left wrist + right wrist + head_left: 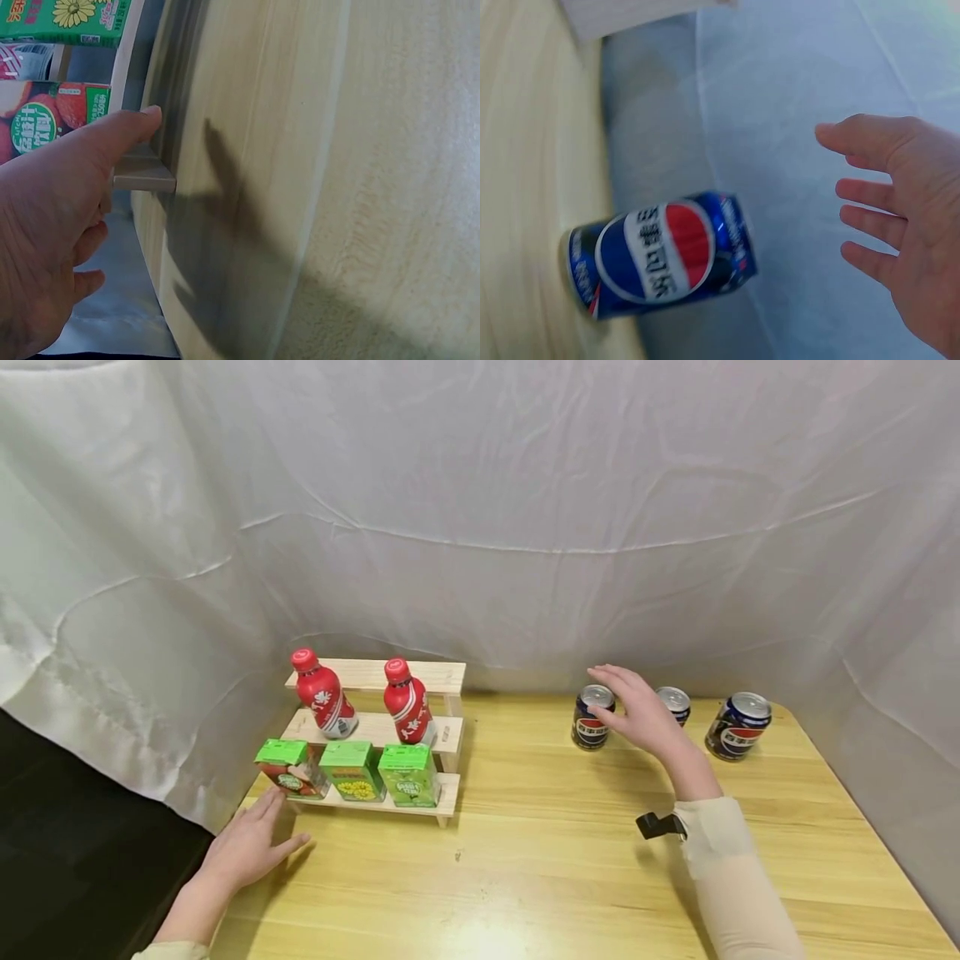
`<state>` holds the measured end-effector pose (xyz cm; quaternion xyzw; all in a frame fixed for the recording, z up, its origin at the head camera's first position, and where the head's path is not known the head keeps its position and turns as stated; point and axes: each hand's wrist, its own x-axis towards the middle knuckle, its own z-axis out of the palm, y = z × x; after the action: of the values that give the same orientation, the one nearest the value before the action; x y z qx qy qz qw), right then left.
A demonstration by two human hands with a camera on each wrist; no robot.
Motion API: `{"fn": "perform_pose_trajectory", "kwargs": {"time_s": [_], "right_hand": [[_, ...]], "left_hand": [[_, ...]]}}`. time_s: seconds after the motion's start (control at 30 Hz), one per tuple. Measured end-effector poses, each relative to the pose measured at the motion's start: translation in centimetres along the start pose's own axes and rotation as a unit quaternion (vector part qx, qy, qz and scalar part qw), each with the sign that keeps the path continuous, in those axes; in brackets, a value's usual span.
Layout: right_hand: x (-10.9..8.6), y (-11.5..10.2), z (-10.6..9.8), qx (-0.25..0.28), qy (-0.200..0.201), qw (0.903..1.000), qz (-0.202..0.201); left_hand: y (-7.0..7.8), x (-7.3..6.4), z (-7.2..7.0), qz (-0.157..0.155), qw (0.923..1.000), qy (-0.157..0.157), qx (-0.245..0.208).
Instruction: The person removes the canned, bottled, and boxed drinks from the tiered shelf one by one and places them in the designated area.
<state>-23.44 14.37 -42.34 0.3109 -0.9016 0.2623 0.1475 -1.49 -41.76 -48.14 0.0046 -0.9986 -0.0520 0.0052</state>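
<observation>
My right hand is raised at the leftmost Pepsi can, fingers spread and holding nothing. In the right wrist view a gap shows between those fingers and the upright can. Over at the left, my left hand hovers by the front left corner of a tiered wooden shelf, thumb extended. Nearest to it is the juice box with red fruit; whether the fingertips touch the box or shelf I cannot tell. Two more green juice boxes share the lowest tier.
Two red bottles stand on the middle tier. Right of my right hand are two more cans, one partly hidden behind it and one farther right. Grey cloth hangs behind the wooden table.
</observation>
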Motion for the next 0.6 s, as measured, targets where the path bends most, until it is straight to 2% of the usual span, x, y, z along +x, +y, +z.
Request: {"fn": "perform_pose_trajectory", "kwargs": {"time_s": [0.17, 0.37, 0.6], "right_hand": [[-0.1, -2.0, -0.5, 0.022, 0.053, 0.9980, -0.025], [0.3, -4.1, -0.3, 0.044, 0.099, 0.9924, -0.057], [1.7, -6.9, 0.8, 0.061, 0.123, 0.9852, -0.102]], "left_hand": [[0.0, 0.1, -0.2, 0.006, 0.9998, -0.004, 0.021], [0.0, 0.1, -0.6, 0.013, 0.9993, 0.000, 0.034], [0.0, 0.2, -0.7, 0.017, 0.9991, 0.003, 0.038]]}}
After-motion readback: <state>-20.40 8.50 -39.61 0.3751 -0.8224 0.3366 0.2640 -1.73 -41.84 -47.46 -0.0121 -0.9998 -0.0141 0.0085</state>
